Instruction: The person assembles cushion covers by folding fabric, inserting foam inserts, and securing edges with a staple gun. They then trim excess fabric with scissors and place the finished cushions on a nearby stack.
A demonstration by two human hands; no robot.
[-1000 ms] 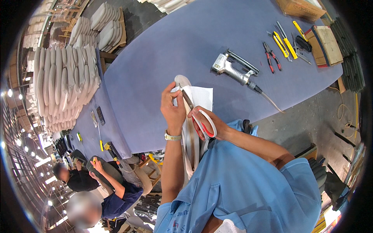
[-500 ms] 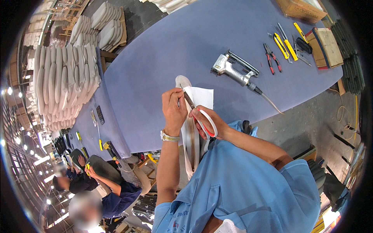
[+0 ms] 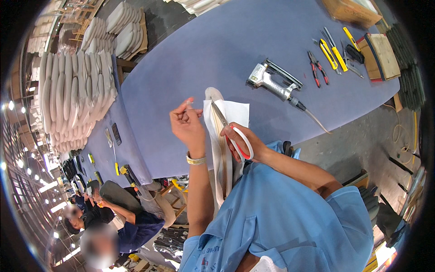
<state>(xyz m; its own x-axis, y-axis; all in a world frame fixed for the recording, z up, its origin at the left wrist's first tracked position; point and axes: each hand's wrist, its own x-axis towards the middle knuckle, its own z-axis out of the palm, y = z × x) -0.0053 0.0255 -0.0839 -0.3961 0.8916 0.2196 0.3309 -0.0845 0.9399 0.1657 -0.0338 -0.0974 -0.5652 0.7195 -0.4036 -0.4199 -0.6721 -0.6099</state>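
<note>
My right hand (image 3: 256, 146) grips a pair of scissors (image 3: 219, 113) by its white and red handles. The blades point away from me, along the far end of a long, pale upholstered pad (image 3: 215, 149). That pad stands on edge between my body and the table, with a brown strip along its upper side. White fabric (image 3: 238, 112) sticks out to the right beside the blades. Left of the pad, my left hand (image 3: 187, 127) is raised clear of it, fingers curled, pinching what looks like a small whitish scrap.
A silver staple gun (image 3: 274, 80) with an air hose lies on the blue-grey table (image 3: 181, 59). Beyond it are pliers (image 3: 318, 69), yellow cutters (image 3: 328, 53) and boxes (image 3: 380, 55). Stacked pale pads (image 3: 77, 95) stand left. Two people work at lower left, one holding a dark pad (image 3: 120, 196).
My left hand has come away from the pad's far end, moving left, and a whitish bit now shows at its fingertips. The scissors and right hand have barely moved.
</note>
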